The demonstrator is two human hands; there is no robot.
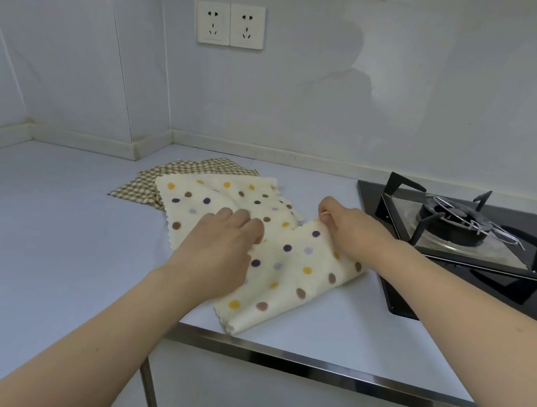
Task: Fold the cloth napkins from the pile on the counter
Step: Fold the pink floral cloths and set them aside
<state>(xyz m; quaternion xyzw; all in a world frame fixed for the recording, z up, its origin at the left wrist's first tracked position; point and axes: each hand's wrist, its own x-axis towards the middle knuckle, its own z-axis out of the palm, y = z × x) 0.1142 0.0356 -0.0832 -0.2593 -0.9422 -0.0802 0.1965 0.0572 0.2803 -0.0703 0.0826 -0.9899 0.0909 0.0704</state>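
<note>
Napkin (285,274) on worktop (50,243) front edge, napkin pile (200,191) behind it (overlapping), stove (461,235) right, wall sockets (232,24) above behind.

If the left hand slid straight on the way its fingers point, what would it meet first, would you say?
Probably the other polka-dot napkin just beyond the left hand, then the checked napkins behind it; depth is hard to judge here.

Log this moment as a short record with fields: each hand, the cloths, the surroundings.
left hand: grips the near dotted napkin at its left upper edge
right hand: pinches that napkin's far corner, lifted
other cloths: second dotted napkin lies flat behind; checked napkins beneath it
surface: white counter
nearby: gas stove to the right, wall sockets above
</note>
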